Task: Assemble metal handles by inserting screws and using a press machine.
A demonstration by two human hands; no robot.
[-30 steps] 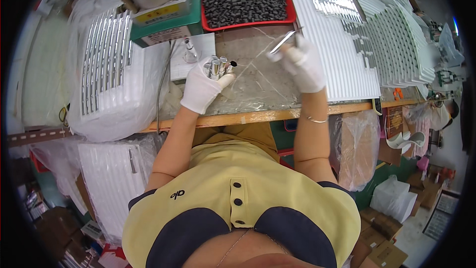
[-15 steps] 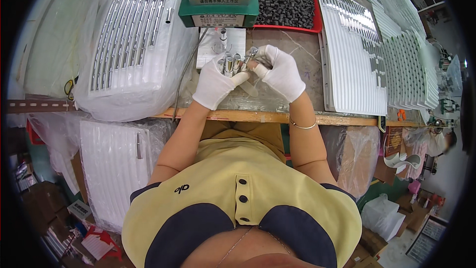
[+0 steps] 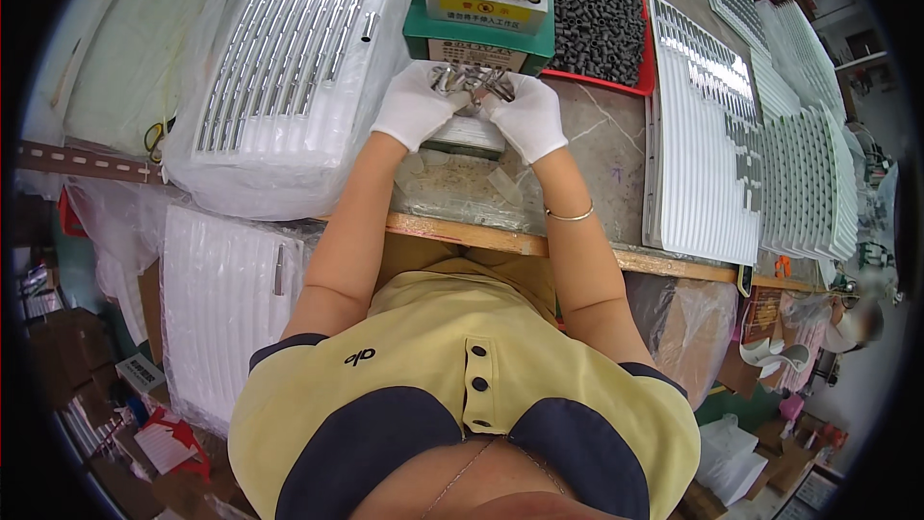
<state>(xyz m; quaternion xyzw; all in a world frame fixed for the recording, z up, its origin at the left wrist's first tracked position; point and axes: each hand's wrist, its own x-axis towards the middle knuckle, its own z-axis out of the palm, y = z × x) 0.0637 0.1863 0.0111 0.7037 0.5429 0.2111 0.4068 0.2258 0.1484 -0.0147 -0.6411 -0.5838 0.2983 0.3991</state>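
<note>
Both my hands wear white gloves with bare fingertips and meet at the front of a green-based press [image 3: 481,37]. My left hand [image 3: 414,108] is closed around several short shiny metal tubes [image 3: 449,80]. My right hand [image 3: 531,116] is closed at the right side of the bunch, its fingers on metal tubes [image 3: 498,86] that tilt between the two hands. Fingers and tubes overlap, so which tube each fingertip touches is hard to make out. Under the hands a metal block [image 3: 467,135] shows in part, the rest of it hidden.
Left of the press, a plastic-wrapped white ridged tray [image 3: 260,140] holds rows of shiny tubes. A red bin [image 3: 647,39] of small black pieces stands right of it. Farther right lies another white ridged tray [image 3: 695,173]. Scissors [image 3: 154,140] lie far left. The wooden table edge [image 3: 472,231] runs before me.
Both hands have moved away from me, from above the near tabletop to the press front. The tubes moved with them and now lie more tilted. The whole view has shifted slightly.
</note>
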